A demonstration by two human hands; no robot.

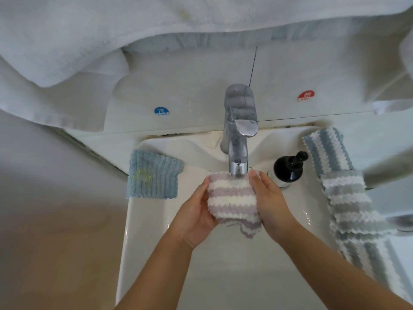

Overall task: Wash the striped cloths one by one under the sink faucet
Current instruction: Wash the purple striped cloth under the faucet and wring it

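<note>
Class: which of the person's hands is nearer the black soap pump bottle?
Right. The right hand grips the purple-and-white striped cloth just beside the black soap pump bottle; the left hand holds the cloth's far side.

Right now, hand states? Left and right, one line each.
Left hand: grips the left side of the purple striped cloth under the faucet.
Right hand: grips the same cloth's right side.

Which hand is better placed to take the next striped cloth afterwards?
Probably the right hand: the blue and grey striped cloths lie along the sink's right rim beside it.
</note>
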